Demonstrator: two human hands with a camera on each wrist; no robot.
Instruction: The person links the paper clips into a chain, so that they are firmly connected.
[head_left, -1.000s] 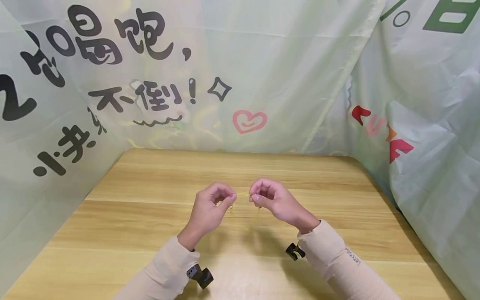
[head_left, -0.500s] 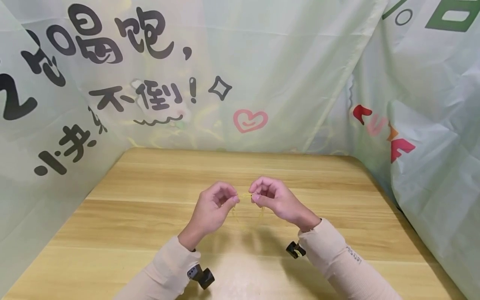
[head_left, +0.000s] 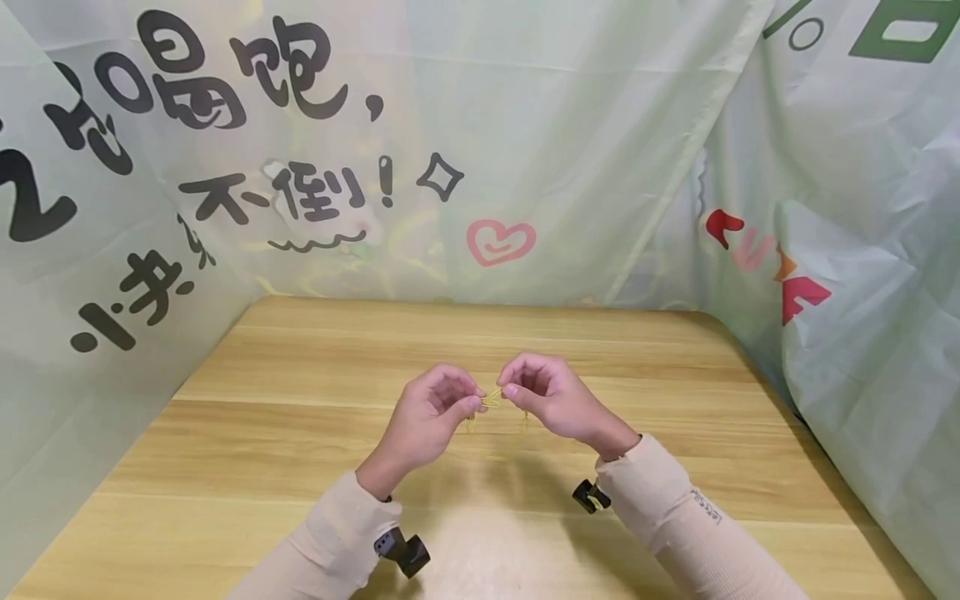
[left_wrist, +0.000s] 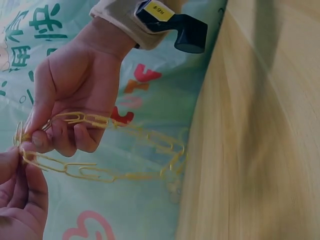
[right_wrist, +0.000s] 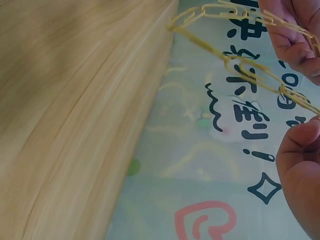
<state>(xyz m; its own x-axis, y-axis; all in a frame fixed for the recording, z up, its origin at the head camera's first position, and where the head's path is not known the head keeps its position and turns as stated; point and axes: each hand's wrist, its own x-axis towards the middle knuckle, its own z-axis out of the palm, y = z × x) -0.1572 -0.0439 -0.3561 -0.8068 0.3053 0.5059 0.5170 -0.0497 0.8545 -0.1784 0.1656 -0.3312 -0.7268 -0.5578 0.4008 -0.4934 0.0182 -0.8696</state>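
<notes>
A chain of yellow paper clips (left_wrist: 90, 172) hangs in a loop between my two hands, above the table. My left hand (head_left: 433, 412) pinches one end of it between thumb and index finger. With thumb and fingertips, my right hand (head_left: 551, 398) pinches the other end. The fingertips of both hands are close together, and a few clip ends (head_left: 491, 398) show in the small gap between them. In the right wrist view the chain's links (right_wrist: 247, 70) droop toward the table edge. The clip parts under the fingertips are hidden.
The wooden table (head_left: 300, 467) lies below the hands. Pale green printed curtains (head_left: 570, 150) hang behind and at both sides of it. A black camera (head_left: 405, 552) is strapped to the left wrist, and another black camera (head_left: 591, 497) to the right.
My left hand has shifted slightly right, bringing its fingertips nearer to the right hand's. The clip ends between them now cross at an angle, where they lay straight before.
</notes>
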